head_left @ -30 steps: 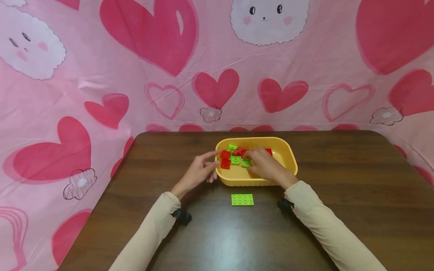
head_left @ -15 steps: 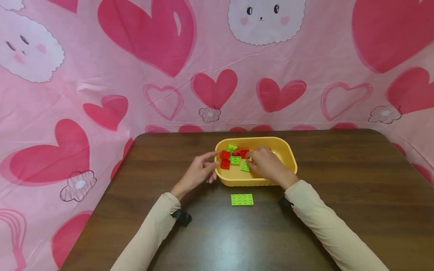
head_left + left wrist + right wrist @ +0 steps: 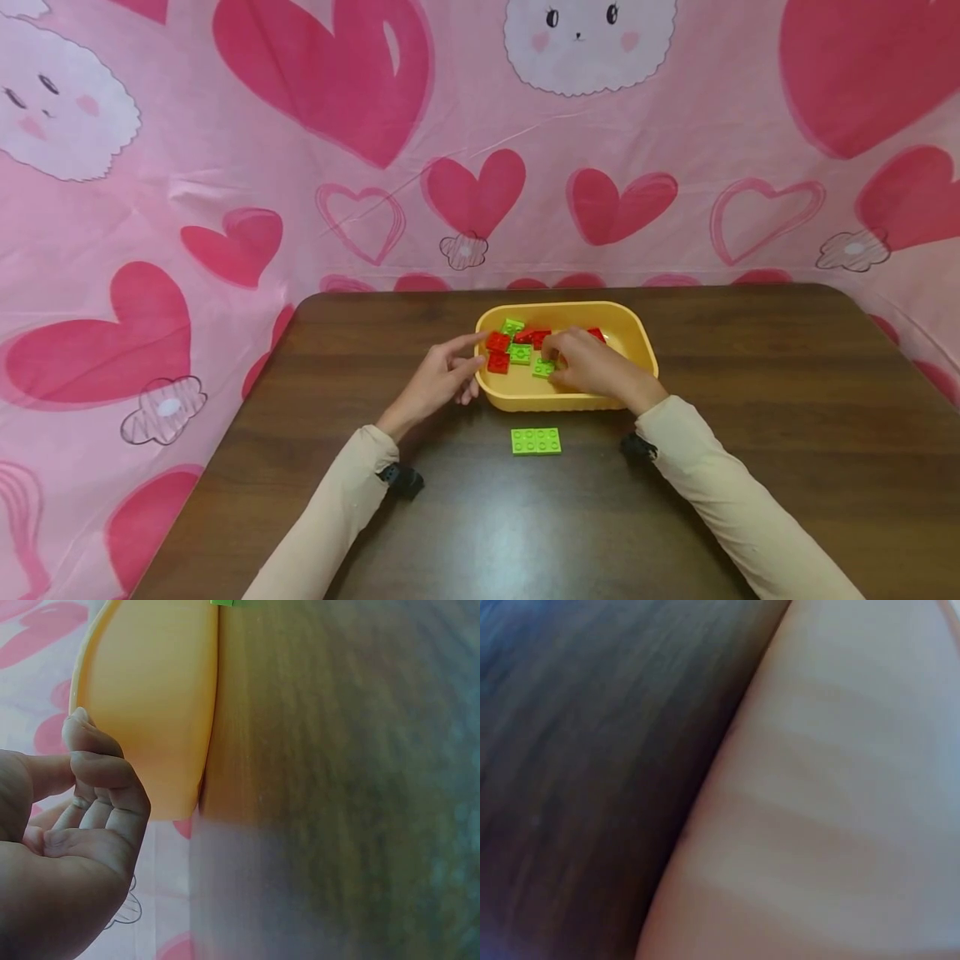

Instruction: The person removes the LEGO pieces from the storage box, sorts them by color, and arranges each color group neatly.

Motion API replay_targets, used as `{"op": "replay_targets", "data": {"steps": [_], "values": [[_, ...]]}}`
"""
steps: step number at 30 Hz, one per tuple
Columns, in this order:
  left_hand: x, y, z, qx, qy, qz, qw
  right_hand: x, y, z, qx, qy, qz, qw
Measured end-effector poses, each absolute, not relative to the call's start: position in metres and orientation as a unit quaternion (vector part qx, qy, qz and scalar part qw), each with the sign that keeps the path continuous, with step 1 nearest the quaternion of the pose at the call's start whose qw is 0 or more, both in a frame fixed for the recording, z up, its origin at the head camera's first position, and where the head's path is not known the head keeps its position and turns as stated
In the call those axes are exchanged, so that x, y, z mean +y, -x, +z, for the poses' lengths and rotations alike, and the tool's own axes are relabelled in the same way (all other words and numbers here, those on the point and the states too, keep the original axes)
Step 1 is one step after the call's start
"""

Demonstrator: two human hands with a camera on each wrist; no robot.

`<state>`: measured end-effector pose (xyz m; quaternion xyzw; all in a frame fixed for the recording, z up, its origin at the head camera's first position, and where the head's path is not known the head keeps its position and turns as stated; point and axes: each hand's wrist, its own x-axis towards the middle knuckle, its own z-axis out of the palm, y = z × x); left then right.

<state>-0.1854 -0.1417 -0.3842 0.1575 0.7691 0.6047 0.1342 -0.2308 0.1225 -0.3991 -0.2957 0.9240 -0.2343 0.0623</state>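
Right fingers [image 3: 553, 343] against a studded green brick [image 3: 542, 367] inside a round-cornered tub [image 3: 555, 403]

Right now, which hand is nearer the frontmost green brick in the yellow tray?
Right. The right hand is in the yellow tray, just right of that green brick; the left hand is farther off, at the tray's left rim.

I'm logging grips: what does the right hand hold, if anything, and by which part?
Cannot be told: the right hand covers the right side of a lime-green, studded plastic block.
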Motion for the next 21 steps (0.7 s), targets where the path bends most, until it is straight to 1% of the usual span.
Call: {"op": "replay_targets", "data": {"steps": [21], "values": [[-0.1423,0.1833,-0.3845,0.773,-0.162,0.599,0.131,0.1272,0.2242,-0.3947,0.920,0.294,-0.259,0.030]]}}
